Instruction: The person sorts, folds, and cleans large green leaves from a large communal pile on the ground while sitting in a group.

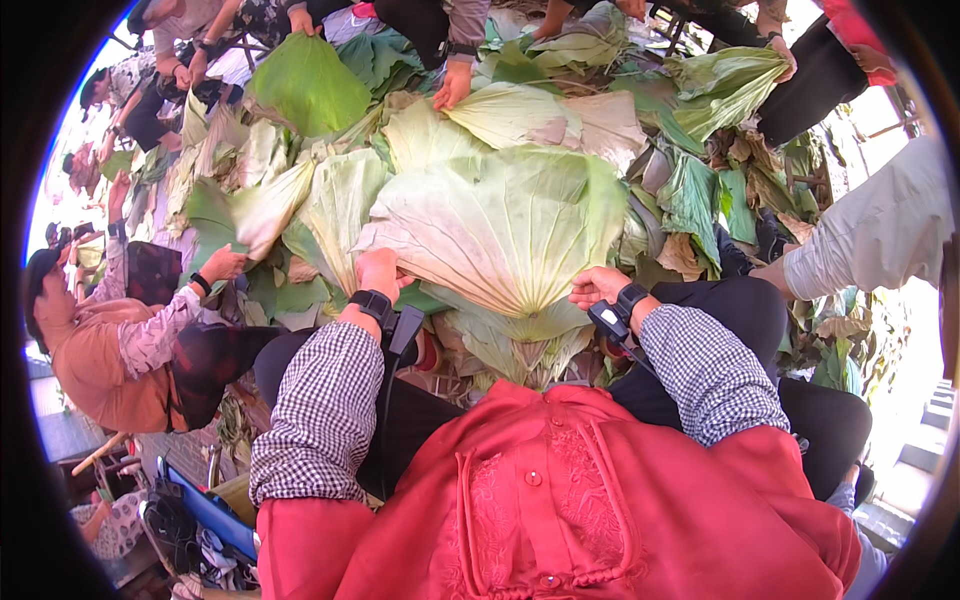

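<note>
A large, pale green and pinkish lotus leaf (495, 225) is spread out before me, its veins fanning from a point near its lower edge. My left hand (381, 271) grips the leaf's left edge between thumb and fingers. At the lower right edge, my right hand (600, 287) has its fingers bent close to the leaf; whether they pinch it I cannot tell. More leaves (517, 349) hang below it, between my knees. Both wrists bear black straps with small devices, below them checked sleeve covers.
Heaped lotus leaves (262, 154) surround the spread one. Across the heap, other people's hands (453, 84) hold leaves. A person in an orange vest (112, 352) sits at the left, holding a leaf. A pale sleeve (870, 225) reaches in from the right. A blue folded chair (206, 510) stands lower left.
</note>
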The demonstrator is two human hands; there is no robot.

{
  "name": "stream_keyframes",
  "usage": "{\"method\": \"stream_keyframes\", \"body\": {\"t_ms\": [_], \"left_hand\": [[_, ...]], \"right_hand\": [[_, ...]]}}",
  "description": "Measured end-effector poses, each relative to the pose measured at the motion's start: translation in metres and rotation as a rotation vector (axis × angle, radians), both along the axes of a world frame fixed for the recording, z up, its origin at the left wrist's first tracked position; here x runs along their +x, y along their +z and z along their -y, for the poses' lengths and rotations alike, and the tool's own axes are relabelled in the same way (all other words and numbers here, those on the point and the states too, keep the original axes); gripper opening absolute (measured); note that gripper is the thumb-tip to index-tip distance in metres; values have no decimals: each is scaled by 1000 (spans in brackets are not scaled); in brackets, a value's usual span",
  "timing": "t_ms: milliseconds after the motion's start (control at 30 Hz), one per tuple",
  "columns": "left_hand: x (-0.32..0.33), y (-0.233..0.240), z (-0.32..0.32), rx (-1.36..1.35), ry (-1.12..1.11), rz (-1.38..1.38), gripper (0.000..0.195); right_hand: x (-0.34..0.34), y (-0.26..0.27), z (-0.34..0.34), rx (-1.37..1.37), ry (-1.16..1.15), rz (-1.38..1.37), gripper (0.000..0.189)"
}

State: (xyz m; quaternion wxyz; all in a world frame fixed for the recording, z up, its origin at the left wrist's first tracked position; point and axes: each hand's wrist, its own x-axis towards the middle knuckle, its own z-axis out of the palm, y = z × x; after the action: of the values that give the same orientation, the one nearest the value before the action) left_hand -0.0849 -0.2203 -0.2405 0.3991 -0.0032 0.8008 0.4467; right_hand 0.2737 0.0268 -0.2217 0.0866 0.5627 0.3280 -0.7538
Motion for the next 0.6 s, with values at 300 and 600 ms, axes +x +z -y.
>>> {"method": "stream_keyframes", "body": {"t_ms": [300, 600], "left_hand": [[17, 25, -3, -381, 176, 1, 17], [28, 54, -10, -598, -195, -267, 19]], "right_hand": [[25, -26, 4, -13, -9, 101, 32], [15, -21, -27, 597, -106, 371, 69]]}}
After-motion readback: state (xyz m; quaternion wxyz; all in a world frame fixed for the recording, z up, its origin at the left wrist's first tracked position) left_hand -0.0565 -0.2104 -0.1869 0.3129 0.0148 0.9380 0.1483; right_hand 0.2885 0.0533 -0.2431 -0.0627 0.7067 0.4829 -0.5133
